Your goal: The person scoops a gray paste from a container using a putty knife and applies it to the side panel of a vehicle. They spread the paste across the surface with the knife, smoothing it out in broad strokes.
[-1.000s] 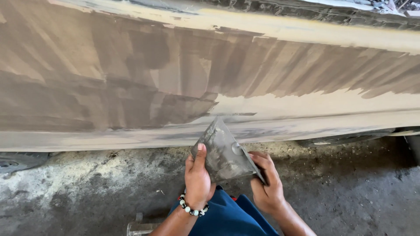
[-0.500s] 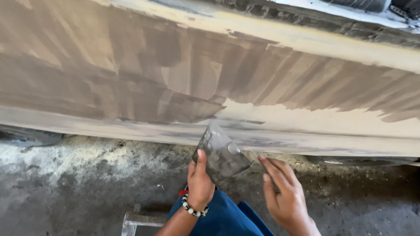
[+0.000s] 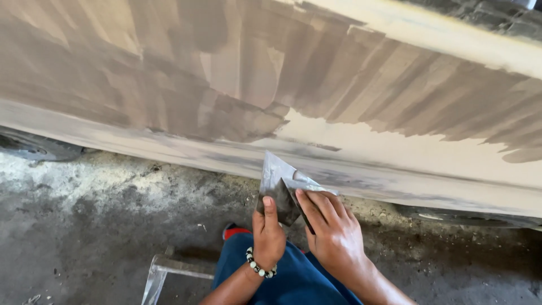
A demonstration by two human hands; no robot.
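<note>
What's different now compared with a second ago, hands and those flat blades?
The right hand, which had drawn away from the blades half a second ago, has come back and lies its fingers on a second flat spreader set against the first. The left hand kept its grip on the metal spreader. The grey-smeared car panel looks unchanged.

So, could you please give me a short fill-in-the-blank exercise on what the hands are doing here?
1. The left hand holds a flat metal ____.
2. The right hand rests its fingers on a second blade, laid ____ the first.
3. The beaded bracelet sits on the ____ wrist.

Missing words: spreader; against; left
</note>
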